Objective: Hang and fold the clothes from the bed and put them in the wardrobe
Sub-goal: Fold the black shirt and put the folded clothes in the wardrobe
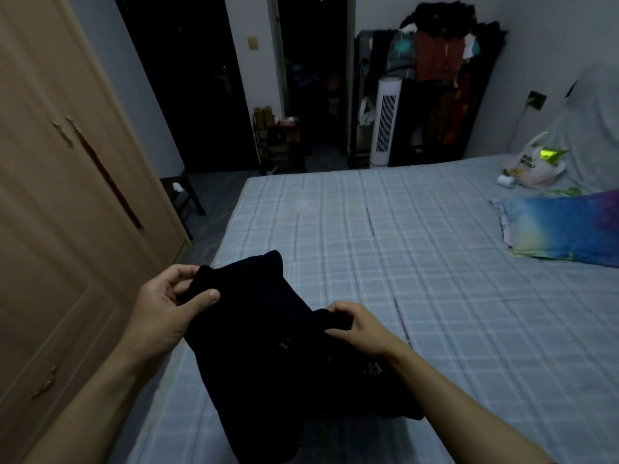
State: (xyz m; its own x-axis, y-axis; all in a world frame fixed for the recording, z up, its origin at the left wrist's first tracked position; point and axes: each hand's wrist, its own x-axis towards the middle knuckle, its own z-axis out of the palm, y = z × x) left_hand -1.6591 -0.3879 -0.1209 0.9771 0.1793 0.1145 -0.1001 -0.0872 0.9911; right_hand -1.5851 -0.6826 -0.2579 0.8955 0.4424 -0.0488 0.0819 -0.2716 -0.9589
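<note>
A dark navy garment point(268, 356) hangs bunched between my two hands over the near left part of the bed point(418, 262). My left hand point(167, 303) pinches its upper left edge, thumb on top of the cloth. My right hand point(358, 326) grips a fold near the garment's middle, knuckles up. Small pale lettering shows on the cloth near my right wrist. The wooden wardrobe point(67, 212) stands at the left with its doors closed.
A blue and green pillow point(562, 226) and a plastic bag point(532, 165) lie at the bed's right side. A white tower fan point(385, 122) and a loaded clothes rack point(442, 61) stand past the bed. A dark stool point(184, 195) sits beside the wardrobe.
</note>
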